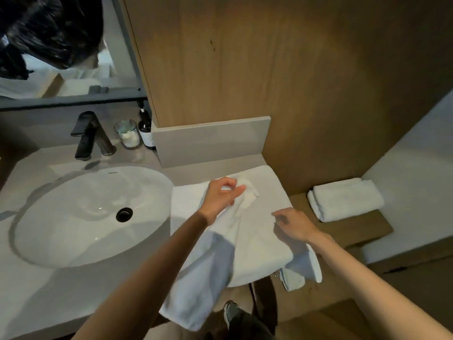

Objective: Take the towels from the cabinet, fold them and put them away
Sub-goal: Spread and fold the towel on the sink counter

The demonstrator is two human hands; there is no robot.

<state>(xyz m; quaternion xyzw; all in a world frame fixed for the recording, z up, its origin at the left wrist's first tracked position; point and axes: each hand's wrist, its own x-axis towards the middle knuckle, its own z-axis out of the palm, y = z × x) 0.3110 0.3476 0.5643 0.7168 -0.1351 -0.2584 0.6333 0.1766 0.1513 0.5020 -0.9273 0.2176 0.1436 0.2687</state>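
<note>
A large white towel (pixel 255 231) lies spread over the right end of the grey counter (pixel 49 290), with its near part hanging over the front edge. My left hand (pixel 220 197) pinches a corner of this towel, lifted a little above the cloth near its far side. My right hand (pixel 293 223) rests on the towel's right part, fingers curled on the cloth near its edge. A second white towel (pixel 345 198), folded, sits on a low wooden shelf (pixel 362 229) to the right.
An oval white sink (pixel 81 212) with a dark faucet (pixel 90 136) fills the counter's left. A glass jar (pixel 127 133) and a dark bottle (pixel 145 130) stand behind it. A wooden cabinet wall (pixel 245 69) rises at the back. My shoe (pixel 230 312) shows below.
</note>
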